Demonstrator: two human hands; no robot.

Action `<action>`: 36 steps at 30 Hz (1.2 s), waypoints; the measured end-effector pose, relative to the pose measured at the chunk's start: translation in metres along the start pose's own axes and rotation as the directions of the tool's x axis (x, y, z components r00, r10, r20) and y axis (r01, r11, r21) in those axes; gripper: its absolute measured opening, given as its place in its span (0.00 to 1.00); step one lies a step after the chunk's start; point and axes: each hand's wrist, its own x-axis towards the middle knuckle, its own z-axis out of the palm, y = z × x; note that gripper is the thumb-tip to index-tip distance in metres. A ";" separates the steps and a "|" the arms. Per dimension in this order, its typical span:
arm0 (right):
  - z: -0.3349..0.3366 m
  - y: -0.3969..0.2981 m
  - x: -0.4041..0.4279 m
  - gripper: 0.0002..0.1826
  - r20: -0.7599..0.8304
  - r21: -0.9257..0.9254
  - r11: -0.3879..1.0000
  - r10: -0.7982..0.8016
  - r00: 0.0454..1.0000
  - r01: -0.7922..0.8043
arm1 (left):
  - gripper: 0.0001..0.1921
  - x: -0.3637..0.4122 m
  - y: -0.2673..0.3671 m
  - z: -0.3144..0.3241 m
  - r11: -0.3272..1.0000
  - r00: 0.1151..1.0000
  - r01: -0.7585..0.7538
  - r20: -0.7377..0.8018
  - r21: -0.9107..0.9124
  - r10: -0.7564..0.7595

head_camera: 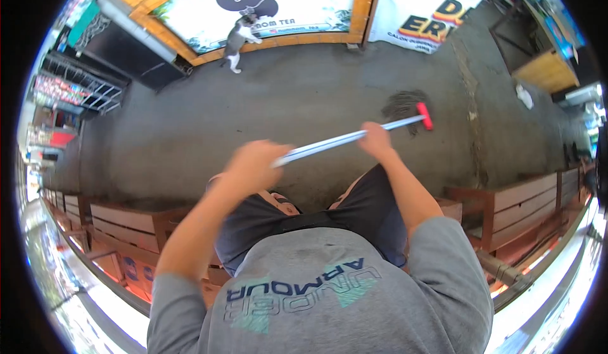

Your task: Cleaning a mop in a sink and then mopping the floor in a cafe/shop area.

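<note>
Both hands grip the pale blue-white handle (327,145) of a mop. My left hand (261,166), slightly blurred, closes around its upper end near my lap. Further down the shaft, my right hand (376,140) holds it from above. The handle slants across in front of my knees to the right. At its far end sits a red mop-head clamp (424,116). Grey mop strands (403,103) spread over the dark concrete floor (304,88) beside the clamp.
A grey-and-white cat (236,42) stands at a wood-framed sign panel (304,7). White banner cloth (418,17) hangs beside it. Wooden benches (522,211) flank me on both sides. Black metal racks (102,88) line the left, and a white scrap (524,96) lies at right.
</note>
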 end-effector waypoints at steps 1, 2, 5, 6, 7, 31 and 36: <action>-0.015 0.008 -0.014 0.26 -0.044 -0.026 0.995 0.096 0.994 -0.097 | 0.18 0.032 -0.002 0.042 0.992 0.997 0.017 0.074 0.124 -0.026; -0.019 0.035 -0.025 0.37 -0.020 -0.125 0.960 0.250 0.968 -0.251 | 0.15 0.069 0.019 0.069 0.993 0.993 0.017 0.114 0.118 -0.031; -0.051 0.069 -0.059 0.41 0.045 0.231 0.883 0.410 0.911 -0.409 | 0.15 0.143 0.039 0.167 0.997 0.999 -0.035 0.029 0.076 0.032; -0.065 0.063 -0.071 0.41 0.079 0.248 0.880 0.398 0.914 -0.405 | 0.15 0.153 0.035 0.189 0.997 0.999 -0.046 -0.004 0.059 0.046; -0.080 0.057 -0.085 0.41 0.113 0.263 0.875 0.390 0.914 -0.406 | 0.15 0.157 0.025 0.202 0.998 0.999 -0.041 -0.017 0.049 0.042; 0.025 -0.461 -0.094 0.21 -0.210 0.692 0.381 -0.706 0.676 0.613 | 0.16 -0.360 0.080 -0.200 0.689 0.833 0.537 -0.436 0.487 -0.341; 0.036 -0.445 -0.075 0.14 0.032 0.564 0.405 -0.882 0.471 0.720 | 0.21 -0.359 0.108 -0.177 0.772 0.784 0.606 -0.305 0.191 -0.541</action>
